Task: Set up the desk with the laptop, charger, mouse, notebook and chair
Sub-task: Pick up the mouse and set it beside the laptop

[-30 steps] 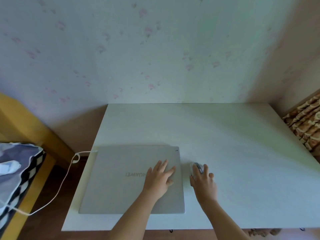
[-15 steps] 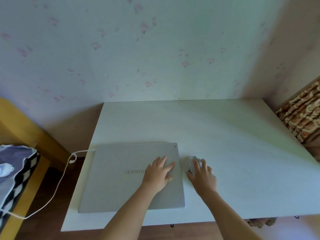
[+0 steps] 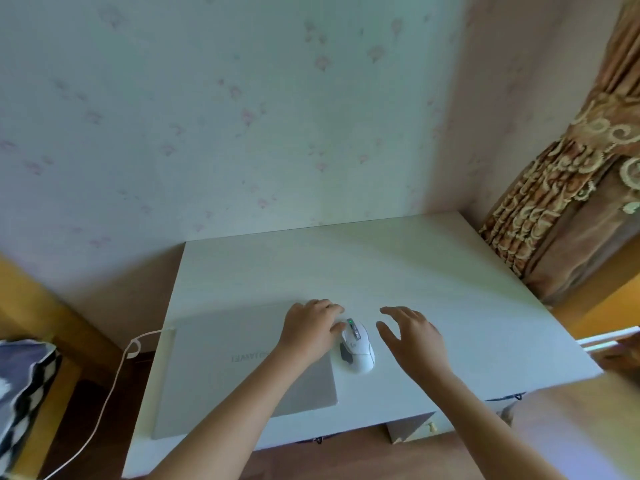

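A closed silver laptop [image 3: 221, 368] lies on the left half of the white desk [image 3: 433, 282]. Its white charger cable [image 3: 114, 386] runs from the laptop's far left corner down off the desk edge. A white mouse [image 3: 358, 348] sits on the desk just right of the laptop. My left hand [image 3: 310, 329] rests on the laptop's far right corner, fingers curled beside the mouse. My right hand [image 3: 412, 332] hovers open just right of the mouse, not touching it. No notebook or chair is in view.
A flowered wall stands behind the desk. A brown patterned curtain [image 3: 568, 188] hangs at the right. A checked bag [image 3: 20, 382] lies on yellow wooden furniture at the left. A white rail [image 3: 613, 336] shows at the right edge.
My right hand has let go of the mouse and moved right, open. The left hand slid toward the laptop's far right corner. The view tilted up and shifted right.
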A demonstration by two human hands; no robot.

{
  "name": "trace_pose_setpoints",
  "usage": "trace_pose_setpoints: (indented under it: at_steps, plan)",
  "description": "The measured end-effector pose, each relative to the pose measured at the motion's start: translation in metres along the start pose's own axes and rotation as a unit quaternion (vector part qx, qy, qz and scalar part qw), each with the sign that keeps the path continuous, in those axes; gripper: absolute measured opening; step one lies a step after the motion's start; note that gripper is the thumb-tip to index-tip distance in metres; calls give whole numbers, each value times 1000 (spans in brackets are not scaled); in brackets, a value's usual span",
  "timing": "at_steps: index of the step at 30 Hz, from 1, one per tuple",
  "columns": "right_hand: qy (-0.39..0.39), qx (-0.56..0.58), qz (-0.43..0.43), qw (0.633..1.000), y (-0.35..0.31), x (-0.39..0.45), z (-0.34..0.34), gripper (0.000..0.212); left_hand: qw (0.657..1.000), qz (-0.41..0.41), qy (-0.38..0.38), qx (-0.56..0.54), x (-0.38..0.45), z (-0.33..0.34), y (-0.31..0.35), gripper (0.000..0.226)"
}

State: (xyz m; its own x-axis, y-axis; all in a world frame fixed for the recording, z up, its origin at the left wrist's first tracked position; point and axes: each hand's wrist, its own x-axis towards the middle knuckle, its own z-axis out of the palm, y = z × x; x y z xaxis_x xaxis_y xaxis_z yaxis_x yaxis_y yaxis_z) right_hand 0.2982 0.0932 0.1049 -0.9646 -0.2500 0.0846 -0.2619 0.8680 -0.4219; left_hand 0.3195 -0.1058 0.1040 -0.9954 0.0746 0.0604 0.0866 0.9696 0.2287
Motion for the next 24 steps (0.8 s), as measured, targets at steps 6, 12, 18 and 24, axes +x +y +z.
trace_pose_setpoints:
  at_steps: [6,12,18,24]
  plan:
    - [59,48,11,997,19,-47,-52,38,993,44,97,-42,-18,-35,64,35]
    - [92,41,7,995,37,-72,-87,41,989,41,137,-42,-36,-41,93,36]
    - [98,17,39,994,43,-105,-104,43,988,47,132,-66,-51,-35,103,36]
    - [135,1,120,984,39,-130,-111,44,985,121,97,-76,-34,-39,117,40]
